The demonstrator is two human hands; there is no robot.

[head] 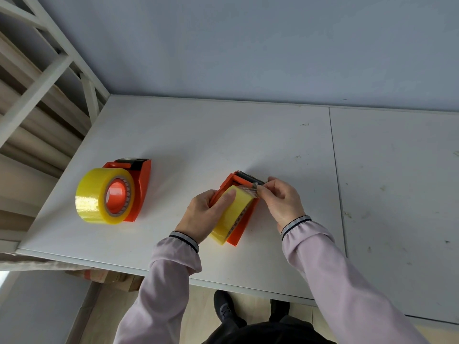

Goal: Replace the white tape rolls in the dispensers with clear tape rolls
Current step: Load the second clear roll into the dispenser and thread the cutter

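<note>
Two orange plastic tape dispensers sit on the white desk (248, 135). The left orange dispenser (139, 184) already has a big yellowish clear tape roll (95, 197) on its wheel, so that one looks done. The right orange dispenser (238, 207) has a second yellowish clear tape roll (233, 214) in it too. No white roll is in sight. The left hand (203, 214) is closed around this dispenser and roll, thumb on top. The right hand (280, 197) pinches the loose tape end (250, 189) with its fingers (263, 192), just beside the toothed cutter (250, 177). I think only pulling the end over the cutter is left.
</note>
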